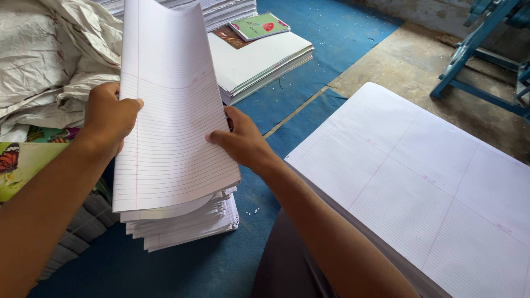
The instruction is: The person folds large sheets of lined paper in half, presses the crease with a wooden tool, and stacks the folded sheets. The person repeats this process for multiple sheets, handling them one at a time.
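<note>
A: Head view, looking down. The left hand (pixel 110 118) grips the left edge of a lifted sheaf of ruled sheets (pixel 171 110), thumb on the face, fingers wrapped behind.

B: And the right hand (pixel 243 142)?

A: It pinches the right edge, thumb on top, fingers (pixel 234 117) curled behind the paper. Both are closed on the same sheaf, which bows upward over the folded stack (pixel 185 223) lying on the blue mat (pixel 259 198).

B: How would you say to handle it well?

A: In my judgement, keep both edges level, so the sheets stay square and the lower edge meets the stack evenly. A one-sided grip would likely fan the sheets.

B: What's around?

A: Just right, a broad pile of large ruled sheets (pixel 425 187), close to the right forearm. Farther back, another paper stack (pixel 259 63) with a green notebook (pixel 259 26) lying on top. To the left, crumpled pale sacking (pixel 49 60) and a cover with a butterfly print (pixel 16 165). A blue metal frame (pixel 475 60) stands on the bare floor, well apart.

B: Anything in the way?

A: The big pile crowds the right elbow; the sacking sits near the left wrist.
</note>
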